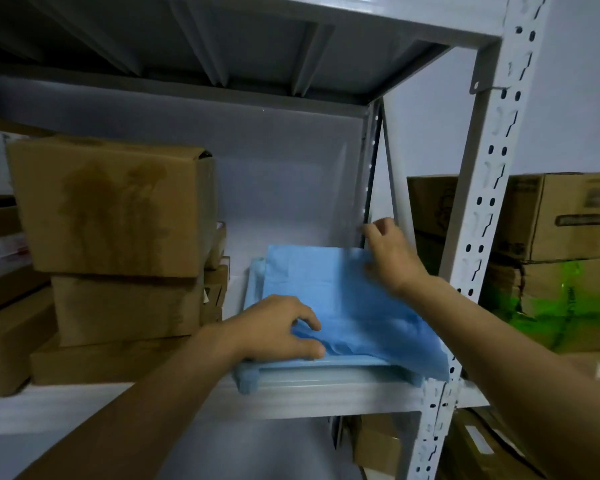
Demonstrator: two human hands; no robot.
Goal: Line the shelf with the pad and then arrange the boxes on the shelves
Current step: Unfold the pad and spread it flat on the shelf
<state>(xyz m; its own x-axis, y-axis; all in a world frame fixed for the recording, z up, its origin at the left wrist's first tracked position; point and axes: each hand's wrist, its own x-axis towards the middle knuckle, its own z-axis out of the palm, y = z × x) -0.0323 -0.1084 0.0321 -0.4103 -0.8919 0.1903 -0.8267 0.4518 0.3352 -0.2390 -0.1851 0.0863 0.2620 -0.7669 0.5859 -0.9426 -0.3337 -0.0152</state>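
Observation:
A light blue pad [340, 299] lies partly folded on the right end of the white metal shelf [312, 393], its front edge hanging over the shelf lip. My left hand [278, 327] pinches a bunched fold at the pad's front left. My right hand [392, 254] holds the pad's far right corner, lifted near the rear upright. A stack of brown cardboard boxes [115, 209] fills the shelf's left side, the top one stained.
The perforated front upright [478, 216] stands right of my right arm. More cardboard boxes [561, 216] sit beyond it on the right, one with green wrap. Boxes also lie under the shelf at lower right [378, 445]. Another shelf hangs overhead.

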